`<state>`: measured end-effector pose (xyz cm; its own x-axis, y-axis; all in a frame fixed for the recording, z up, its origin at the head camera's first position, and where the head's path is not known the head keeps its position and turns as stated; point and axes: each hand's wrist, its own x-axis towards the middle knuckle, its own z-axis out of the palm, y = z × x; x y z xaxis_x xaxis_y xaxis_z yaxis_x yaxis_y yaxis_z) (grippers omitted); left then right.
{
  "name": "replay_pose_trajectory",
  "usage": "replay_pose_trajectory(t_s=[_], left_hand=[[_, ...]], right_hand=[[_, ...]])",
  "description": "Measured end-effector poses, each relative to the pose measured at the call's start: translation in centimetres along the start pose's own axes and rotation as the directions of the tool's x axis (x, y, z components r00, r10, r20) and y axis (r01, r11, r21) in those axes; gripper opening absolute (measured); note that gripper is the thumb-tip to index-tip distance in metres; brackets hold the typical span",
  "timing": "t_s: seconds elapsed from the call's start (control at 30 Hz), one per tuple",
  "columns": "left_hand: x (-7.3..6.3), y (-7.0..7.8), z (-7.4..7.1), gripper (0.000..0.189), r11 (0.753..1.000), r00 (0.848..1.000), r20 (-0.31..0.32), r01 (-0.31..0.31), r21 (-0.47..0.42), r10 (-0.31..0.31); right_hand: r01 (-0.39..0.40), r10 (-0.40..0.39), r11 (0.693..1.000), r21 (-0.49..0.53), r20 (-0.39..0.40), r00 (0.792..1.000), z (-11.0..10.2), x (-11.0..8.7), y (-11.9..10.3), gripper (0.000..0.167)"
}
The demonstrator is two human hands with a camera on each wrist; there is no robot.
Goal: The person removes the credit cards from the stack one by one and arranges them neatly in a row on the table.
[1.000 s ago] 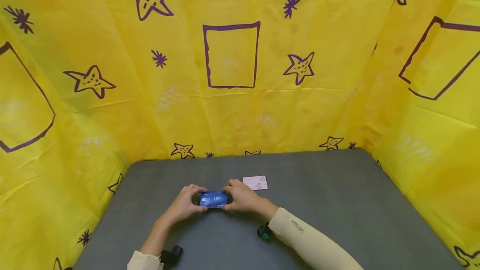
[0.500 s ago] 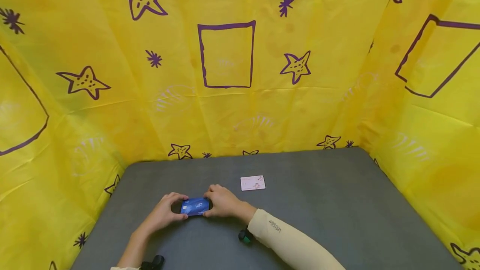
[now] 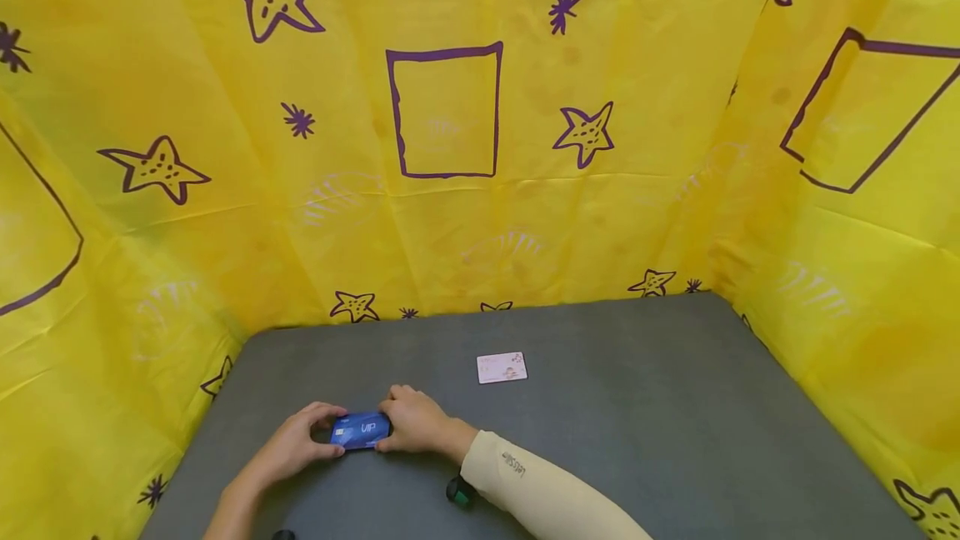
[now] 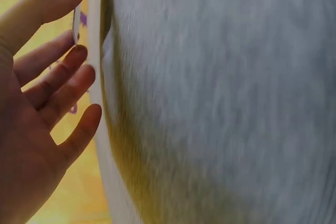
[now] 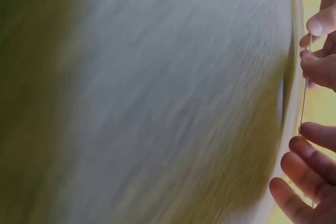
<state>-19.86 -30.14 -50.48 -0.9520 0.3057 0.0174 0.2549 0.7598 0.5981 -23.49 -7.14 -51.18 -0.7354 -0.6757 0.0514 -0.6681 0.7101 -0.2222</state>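
Note:
A blue card printed "VIP" (image 3: 361,431) is stretched between both hands, its face toward the head camera. My left hand (image 3: 296,442) pinches the card's left end between thumb and fingers. At the other end, my right hand (image 3: 417,423) grips the card by its edges. In the left wrist view the card (image 4: 77,22) appears edge-on as a thin strip by the left thumb, while the other left fingers spread loosely. The right wrist view also shows the card's thin edge (image 5: 304,103), with fingertips of both hands along it. A pale pink printed card (image 3: 502,367) lies flat, untouched, on the table.
The grey tabletop (image 3: 637,407) spreads under the hands. Yellow cloth walls (image 3: 442,240) with purple drawings stand behind it and on both sides. A dark wrist device (image 3: 461,492) sits at the right sleeve cuff.
Both hands have moved left and nearer to the body, carrying the blue card between them. The pink card stays at its place on the table; the head view has shifted slightly.

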Motion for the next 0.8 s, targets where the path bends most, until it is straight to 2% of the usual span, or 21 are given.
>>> replay_pose_trajectory(t_s=[0.2,0.5,0.8], left_hand=[[-0.8,-1.0,-0.9,0.051,1.000,1.000,0.008,-0.011,-0.012,0.012],[-1.3,-1.6,-1.6,0.052,0.996,0.996,0.023,0.084,0.000,-0.084],[-1.0,-1.8,-1.2,0.054,0.990,0.990,0.004,0.141,0.022,-0.141]], right_hand=[[-0.043,0.043,0.999,0.010,0.007,0.999,0.7,0.8,-1.5,0.052],[-0.100,0.100,0.995,-0.017,0.016,0.995,1.2,1.8,-3.2,0.051],[-0.139,0.140,0.989,-0.051,0.023,0.990,1.3,2.0,-3.8,0.051]])
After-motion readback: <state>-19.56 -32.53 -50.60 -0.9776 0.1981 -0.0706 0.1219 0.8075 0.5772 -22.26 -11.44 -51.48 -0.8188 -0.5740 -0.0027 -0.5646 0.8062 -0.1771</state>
